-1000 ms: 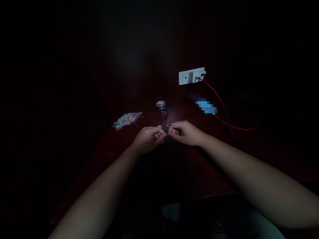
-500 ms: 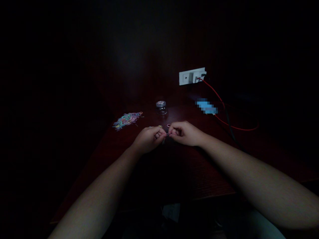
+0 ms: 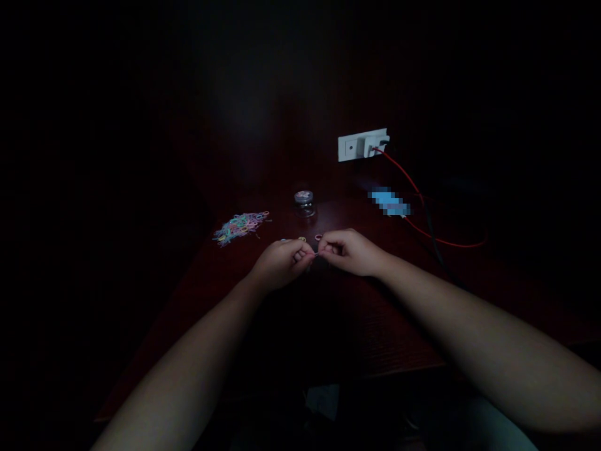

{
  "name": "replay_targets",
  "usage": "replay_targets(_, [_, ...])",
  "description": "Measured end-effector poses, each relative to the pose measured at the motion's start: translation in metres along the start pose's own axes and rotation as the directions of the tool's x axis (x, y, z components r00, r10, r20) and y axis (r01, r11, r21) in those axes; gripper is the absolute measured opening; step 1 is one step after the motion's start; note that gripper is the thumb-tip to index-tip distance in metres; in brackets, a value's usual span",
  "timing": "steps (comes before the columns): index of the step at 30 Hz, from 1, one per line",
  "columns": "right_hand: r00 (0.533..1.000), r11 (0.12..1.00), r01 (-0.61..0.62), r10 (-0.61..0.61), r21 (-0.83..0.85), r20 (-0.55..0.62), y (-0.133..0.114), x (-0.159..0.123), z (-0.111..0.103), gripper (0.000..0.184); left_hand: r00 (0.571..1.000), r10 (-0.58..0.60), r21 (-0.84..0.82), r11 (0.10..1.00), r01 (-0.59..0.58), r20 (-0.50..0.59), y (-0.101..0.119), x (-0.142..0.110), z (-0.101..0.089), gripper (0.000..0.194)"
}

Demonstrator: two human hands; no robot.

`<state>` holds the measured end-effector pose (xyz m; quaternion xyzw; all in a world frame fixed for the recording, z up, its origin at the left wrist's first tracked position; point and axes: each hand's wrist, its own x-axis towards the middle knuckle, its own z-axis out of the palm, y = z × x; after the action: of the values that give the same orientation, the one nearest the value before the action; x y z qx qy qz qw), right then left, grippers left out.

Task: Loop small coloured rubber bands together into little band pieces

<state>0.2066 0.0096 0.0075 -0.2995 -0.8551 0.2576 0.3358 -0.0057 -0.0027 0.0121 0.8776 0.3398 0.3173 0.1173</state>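
My left hand (image 3: 284,262) and my right hand (image 3: 351,252) meet above the table, each closed in a pinch. Between their fingertips a small pale hair tie (image 3: 316,254) spans the narrow gap; most of it is hidden by the fingers. Just beyond the hands lie a pink hair tie (image 3: 318,237) and a yellow one (image 3: 302,238), partly covered by my fingers. A heap of thin, many-coloured hair ties (image 3: 240,227) rests to the left. Behind the hands stands a clear round jar (image 3: 304,205) with a lid.
On the dark red table (image 3: 375,326), a blurred-out blue object (image 3: 389,202) lies at the right. A red cable (image 3: 408,172) runs from it to a white charger in the wall socket (image 3: 350,148). A dark cord hangs beside it. The surroundings are very dark.
My fingertips have come slightly closer together, so less of the hair tie shows between them. Everything on the table stays where it was.
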Motion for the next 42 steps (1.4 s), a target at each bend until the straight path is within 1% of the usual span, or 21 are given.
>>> replay_targets(8, [0.999, 1.000, -0.006, 0.005, -0.028, -0.032, -0.0001, 0.0008, -0.0007, 0.013, 0.998, -0.023, -0.045, 0.999, 0.021, -0.058, -0.0041, -0.0022, 0.0015, 0.009])
replay_targets(13, [0.999, 0.999, -0.020, 0.021, 0.039, -0.026, -0.0021, 0.0002, -0.0002, 0.012, 0.998, -0.028, -0.060, 0.998, 0.024, -0.061, -0.0050, -0.0033, 0.0020, 0.009])
replay_targets(16, [0.999, 0.998, -0.038, 0.039, 0.052, -0.025, -0.0029, 0.0002, 0.0002, 0.012, 0.998, -0.027, -0.057, 0.998, 0.023, -0.059, -0.0055, -0.0036, 0.0022, 0.009])
replay_targets(20, [0.999, 1.000, -0.019, 0.019, 0.012, -0.030, -0.0032, 0.0001, -0.0001, 0.012, 0.998, -0.032, -0.051, 0.998, 0.030, -0.045, -0.0063, -0.0036, 0.0023, 0.011])
replay_targets(23, [0.999, 1.000, -0.014, 0.014, 0.001, -0.045, -0.0035, 0.0001, -0.0003, 0.011, 0.999, -0.030, -0.042, 0.999, 0.030, -0.013, -0.0071, -0.0034, 0.0025, 0.014])
replay_targets(26, [0.998, 1.000, -0.017, 0.016, -0.011, -0.052, -0.0038, 0.0003, 0.0001, 0.010, 1.000, -0.024, -0.046, 0.999, 0.025, 0.009, -0.0071, -0.0032, 0.0028, 0.011])
replay_targets(32, [0.999, 1.000, -0.008, 0.008, -0.005, -0.045, -0.0044, 0.0004, 0.0002, 0.009, 1.000, -0.019, -0.073, 0.997, 0.018, -0.006, -0.0041, -0.0032, 0.0027, 0.008])
replay_targets(42, [1.000, 0.999, -0.021, 0.021, -0.025, -0.015, 0.0007, -0.0008, -0.0029, 0.008, 1.000, -0.016, -0.056, 0.998, 0.016, -0.010, -0.0011, -0.0030, 0.0009, 0.006])
